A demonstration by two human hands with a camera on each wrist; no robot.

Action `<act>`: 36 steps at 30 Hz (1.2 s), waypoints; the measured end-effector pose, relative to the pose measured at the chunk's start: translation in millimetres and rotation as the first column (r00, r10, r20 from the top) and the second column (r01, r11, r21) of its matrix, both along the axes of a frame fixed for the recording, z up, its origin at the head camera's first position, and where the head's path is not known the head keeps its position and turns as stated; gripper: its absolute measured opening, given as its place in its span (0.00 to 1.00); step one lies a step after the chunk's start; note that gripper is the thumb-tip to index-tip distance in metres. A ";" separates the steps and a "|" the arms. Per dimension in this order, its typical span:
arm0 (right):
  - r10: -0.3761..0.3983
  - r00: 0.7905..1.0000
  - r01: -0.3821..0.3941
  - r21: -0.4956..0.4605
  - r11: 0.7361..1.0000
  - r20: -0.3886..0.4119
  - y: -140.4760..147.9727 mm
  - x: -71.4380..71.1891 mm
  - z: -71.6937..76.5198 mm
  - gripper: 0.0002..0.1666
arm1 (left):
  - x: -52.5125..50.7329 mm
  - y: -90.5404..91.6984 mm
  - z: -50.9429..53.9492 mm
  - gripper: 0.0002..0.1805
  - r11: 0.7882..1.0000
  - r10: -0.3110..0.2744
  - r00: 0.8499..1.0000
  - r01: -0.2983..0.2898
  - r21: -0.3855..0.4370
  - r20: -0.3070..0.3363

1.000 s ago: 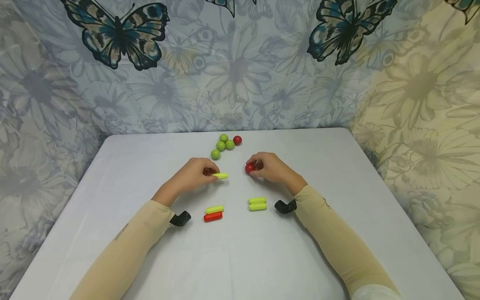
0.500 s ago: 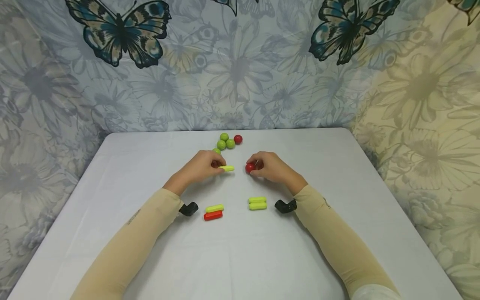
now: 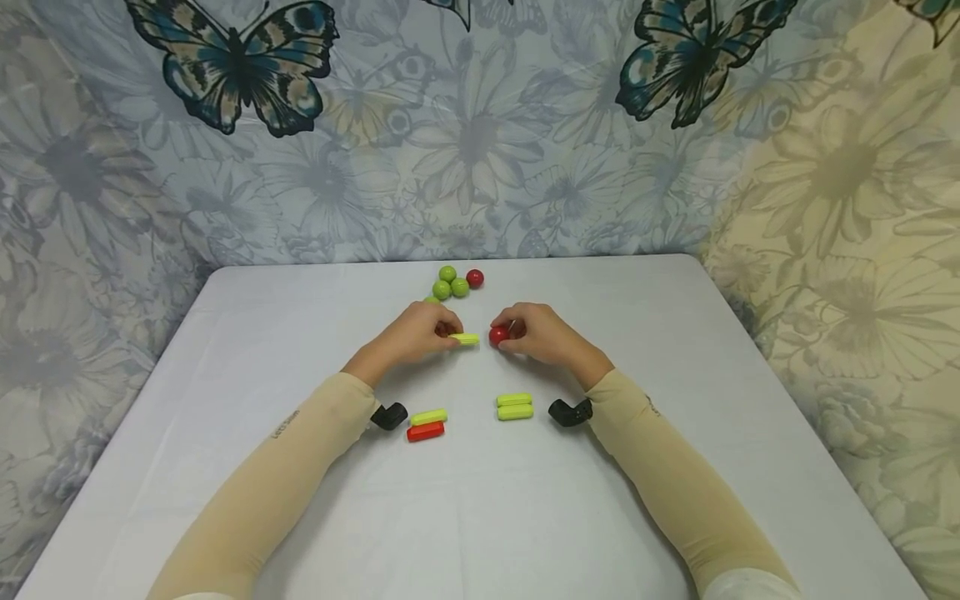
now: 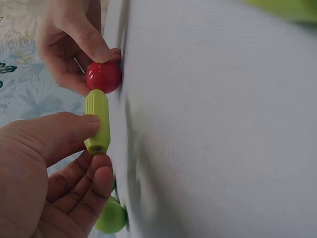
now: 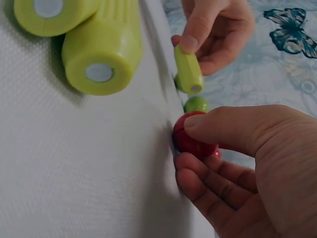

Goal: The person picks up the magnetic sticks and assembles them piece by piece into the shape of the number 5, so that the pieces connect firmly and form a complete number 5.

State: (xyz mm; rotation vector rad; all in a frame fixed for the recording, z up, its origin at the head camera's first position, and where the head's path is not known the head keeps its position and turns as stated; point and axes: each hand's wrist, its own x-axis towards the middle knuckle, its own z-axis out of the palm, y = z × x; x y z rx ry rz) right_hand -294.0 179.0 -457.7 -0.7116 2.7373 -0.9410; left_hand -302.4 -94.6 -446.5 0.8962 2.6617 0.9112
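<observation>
My left hand (image 3: 416, 335) pinches a yellow-green ribbed rod (image 3: 467, 339) between thumb and fingers. In the left wrist view the rod (image 4: 98, 119) shows a small disc in its near end. Facing it, my right hand (image 3: 542, 335) pinches a glossy red ball (image 3: 498, 336) by thumb and fingertips. A narrow gap separates rod and ball in the head view, though they overlap in the left wrist view. In the right wrist view the thumb covers part of the red ball (image 5: 190, 139). Whether the ball touches the table cannot be told.
Several green balls (image 3: 442, 289) and another red ball (image 3: 475, 278) cluster at the back of the white table (image 3: 637, 525); my left hand partly hides one. Nearer lie two yellow-green rods (image 3: 514, 406) side by side, and left of them a yellow-green rod (image 3: 428, 417) against a red rod (image 3: 426, 432).
My left hand has carried the yellow-green rod rightward and slightly away, close to the red ball, now partly covering a green ball. My right hand and its ball have stayed nearly still.
</observation>
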 end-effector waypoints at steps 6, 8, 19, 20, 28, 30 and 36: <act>0.000 1.000 0.000 0.002 1.000 0.002 0.2 1.2 -0.1 0.20 | -3.2 6.6 -1.5 0.09 1.000 0.010 1.000 -0.010 -0.002 0.013; -0.007 1.000 0.007 0.007 1.000 0.005 0.2 1.1 -0.6 0.21 | -5.3 8.4 -2.9 0.09 1.000 0.008 1.000 -0.008 -0.007 0.020; -0.017 1.000 0.017 0.001 1.000 0.009 -0.2 1.0 -1.6 0.22 | -11.1 15.5 -10.3 0.09 1.000 0.013 1.000 -0.013 -0.015 0.011; -0.017 1.000 0.017 -0.002 1.000 0.008 -0.5 0.8 -1.9 0.22 | -11.0 15.8 -10.3 0.08 1.000 0.013 1.000 -0.013 -0.012 0.012; -0.021 1.000 0.021 -0.014 1.000 0.005 -1.3 1.5 -2.2 0.22 | -10.0 15.9 -11.8 0.07 1.000 0.011 1.000 -0.010 -0.016 0.018; -0.022 1.000 0.022 -0.018 1.000 0.003 -1.3 1.6 -2.0 0.22 | -9.8 15.9 -11.8 0.07 1.000 0.012 1.000 -0.011 -0.018 0.017; -0.021 1.000 0.021 -0.028 0.999 -0.003 -2.1 1.9 -2.0 0.22 | -8.8 15.6 -10.9 0.08 1.000 0.018 1.000 -0.017 -0.023 0.017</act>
